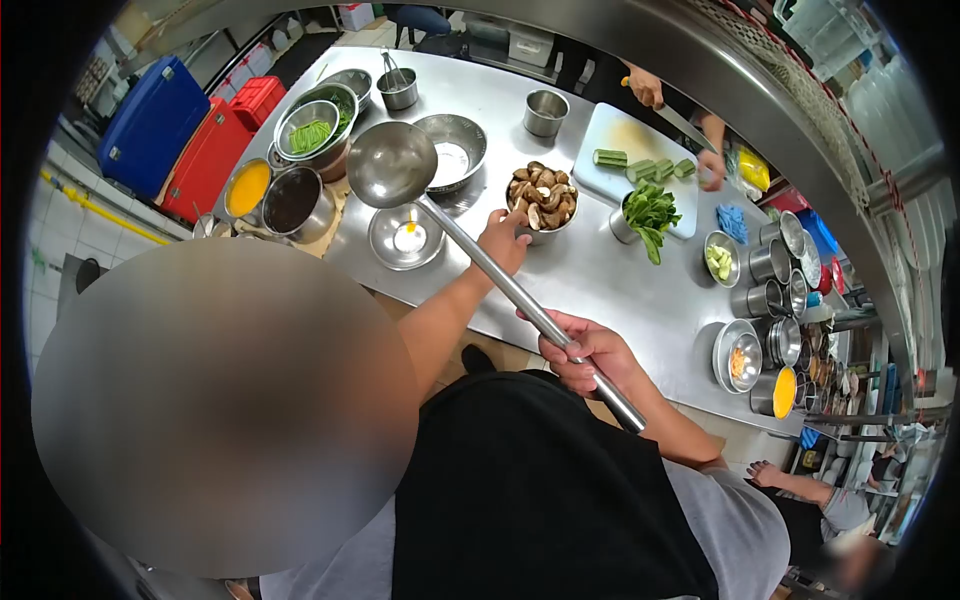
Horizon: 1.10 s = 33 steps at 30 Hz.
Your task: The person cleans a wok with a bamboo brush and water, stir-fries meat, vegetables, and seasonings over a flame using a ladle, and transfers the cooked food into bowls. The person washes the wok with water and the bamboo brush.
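The right hand (585, 355) is closed around the ladle (500, 279), probably to keep it raised above the bench (600, 275), while the left hand (503, 242) touches the mushroom bowl (548, 236), its grip unclear.

One wide, curved view looks forward and down from the wearer's head. The black apron (540, 490) is nearest, at six o'clock; the left hand (505, 243) and right hand (592, 356) lie close, near the centre; the table (600, 280) stretches farther off, from ten round to four.
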### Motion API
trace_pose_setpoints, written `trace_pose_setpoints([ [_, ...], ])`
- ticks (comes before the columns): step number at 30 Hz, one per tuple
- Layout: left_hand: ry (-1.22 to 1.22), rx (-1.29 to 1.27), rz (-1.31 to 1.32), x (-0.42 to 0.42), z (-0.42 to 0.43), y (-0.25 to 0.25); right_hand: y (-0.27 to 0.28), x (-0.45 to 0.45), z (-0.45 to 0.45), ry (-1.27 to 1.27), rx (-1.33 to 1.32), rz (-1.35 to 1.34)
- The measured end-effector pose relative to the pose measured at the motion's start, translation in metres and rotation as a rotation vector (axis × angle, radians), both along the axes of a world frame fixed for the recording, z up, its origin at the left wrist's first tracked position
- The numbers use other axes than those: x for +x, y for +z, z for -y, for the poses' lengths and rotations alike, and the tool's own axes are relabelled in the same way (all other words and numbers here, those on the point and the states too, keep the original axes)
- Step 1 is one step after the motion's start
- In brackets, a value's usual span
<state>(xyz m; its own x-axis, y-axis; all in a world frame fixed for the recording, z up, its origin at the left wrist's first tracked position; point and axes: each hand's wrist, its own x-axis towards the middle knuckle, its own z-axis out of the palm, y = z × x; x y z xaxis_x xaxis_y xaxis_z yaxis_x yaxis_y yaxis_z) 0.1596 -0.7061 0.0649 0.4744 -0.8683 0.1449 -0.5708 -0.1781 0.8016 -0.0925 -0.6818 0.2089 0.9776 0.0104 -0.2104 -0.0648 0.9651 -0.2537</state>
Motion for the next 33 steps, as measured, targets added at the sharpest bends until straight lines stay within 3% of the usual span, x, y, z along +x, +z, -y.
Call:
trace_pose_setpoints([
  [12, 0.102, 0.005, 0.019, -0.008, -0.020, -0.007, 0.002, 0.002, -0.001, 0.117, -0.037, -0.026],
  [19, 0.093, -0.178, 0.017, 0.002, -0.129, -0.043, 0.022, 0.026, -0.014, 0.301, -0.155, -0.064],
  [21, 0.065, -0.017, -0.026, 0.002, -0.182, -0.032, 0.022, 0.041, -0.019, 0.387, -0.181, -0.053],
  [24, 0.271, -0.228, -0.008, -0.008, -0.261, -0.054, 0.024, 0.077, -0.033, 0.513, -0.187, -0.053],
  [26, 0.403, -0.225, 0.011, -0.015, -0.322, -0.051, 0.031, 0.108, -0.050, 0.619, -0.195, -0.047],
  [33, 1.079, -0.164, 0.147, -0.075, -0.530, 0.024, 0.032, 0.228, -0.149, 1.007, -0.246, 0.039],
])
